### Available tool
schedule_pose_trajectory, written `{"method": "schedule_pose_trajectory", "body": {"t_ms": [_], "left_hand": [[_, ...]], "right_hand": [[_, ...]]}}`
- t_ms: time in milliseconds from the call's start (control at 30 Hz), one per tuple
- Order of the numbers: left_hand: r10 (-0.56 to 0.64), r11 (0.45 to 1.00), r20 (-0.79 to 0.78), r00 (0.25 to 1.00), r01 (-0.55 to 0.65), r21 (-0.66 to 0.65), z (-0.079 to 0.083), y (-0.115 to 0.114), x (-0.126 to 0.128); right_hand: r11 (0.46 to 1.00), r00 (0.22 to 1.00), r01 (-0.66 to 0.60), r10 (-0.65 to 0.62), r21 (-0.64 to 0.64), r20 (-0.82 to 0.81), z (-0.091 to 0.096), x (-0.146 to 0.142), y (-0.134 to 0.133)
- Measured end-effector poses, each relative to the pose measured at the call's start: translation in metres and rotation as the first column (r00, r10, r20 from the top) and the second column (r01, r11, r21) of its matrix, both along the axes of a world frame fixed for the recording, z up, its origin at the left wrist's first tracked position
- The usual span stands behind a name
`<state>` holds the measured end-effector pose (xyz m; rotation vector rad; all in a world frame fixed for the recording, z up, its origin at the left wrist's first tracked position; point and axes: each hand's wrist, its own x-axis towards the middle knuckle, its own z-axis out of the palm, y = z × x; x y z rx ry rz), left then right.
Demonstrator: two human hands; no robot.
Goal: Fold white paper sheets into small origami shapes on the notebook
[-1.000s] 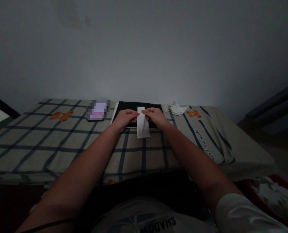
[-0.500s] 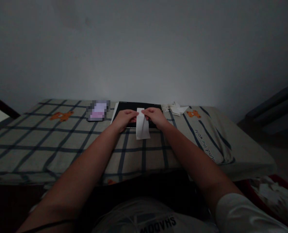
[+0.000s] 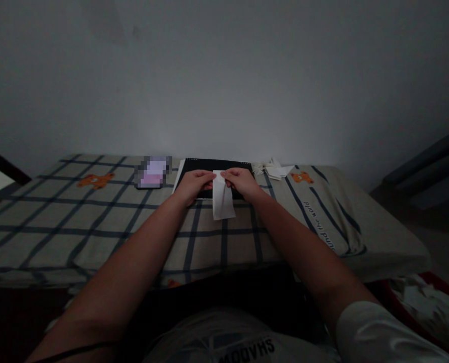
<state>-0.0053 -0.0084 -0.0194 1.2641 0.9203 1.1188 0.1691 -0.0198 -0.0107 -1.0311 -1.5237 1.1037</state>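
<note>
A white paper strip (image 3: 222, 201) is pinched near its top end between my two hands. On its left edge, my left hand (image 3: 194, 185) is closed with thumb and fingers together. My right hand (image 3: 243, 182) grips the strip from the other side, its fingertips close to the left ones. The strip's lower end hangs toward me, past the front edge of a black notebook or folder (image 3: 205, 165). Both hands are above this black cover and hide parts of it.
To the left lies a phone-like object (image 3: 152, 174), blurred out. Several folded white papers (image 3: 277, 170) rest on the right. A checked cloth (image 3: 133, 217) covers the surface, which meets a wall (image 3: 224, 91) behind. At lower right, a red container (image 3: 439, 283) holds white paper scraps.
The paper strip has slid slightly down toward me between my fingers; less of it shows above my fingertips. Both hands stay nearly in place.
</note>
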Motion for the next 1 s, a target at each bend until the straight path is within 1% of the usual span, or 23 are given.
{"method": "schedule_pose_trajectory", "body": {"t_ms": [300, 500, 633, 700, 900, 1000], "left_hand": [[0.051, 0.999, -0.007, 0.999, -0.051, 0.015, 0.0038, -0.0034, 0.0007], [0.036, 0.999, 0.025, 0.999, -0.037, 0.032, 0.0032, -0.0028, 0.0011], [0.095, 0.992, 0.025, 0.995, -0.097, 0.086, 0.0035, -0.0026, 0.0004], [0.093, 0.992, 0.017, 0.996, -0.094, 0.085, 0.0042, -0.0033, 0.0004], [-0.015, 1.000, -0.038, 0.999, 0.014, -0.018, 0.0055, -0.0071, 0.0022], [-0.040, 0.999, -0.091, 0.995, 0.037, -0.038, 0.0065, -0.0093, 0.0028]], "right_hand": [[1.000, 1.000, -0.012, 0.012, -0.020, -0.006, 0.0029, -0.0021, -0.0041], [1.000, 1.000, -0.020, 0.020, -0.006, -0.013, 0.0003, -0.0022, -0.0016], [0.999, 0.999, -0.046, 0.046, -0.012, -0.014, -0.0037, -0.0018, 0.0008], [1.000, 1.000, -0.030, 0.030, -0.010, -0.007, -0.0050, -0.0015, 0.0019], [0.996, 0.996, 0.088, -0.088, 0.003, -0.017, -0.0028, -0.0003, 0.0026], [0.990, 0.990, 0.139, -0.139, 0.016, -0.006, -0.0020, 0.0002, 0.0030]]}}
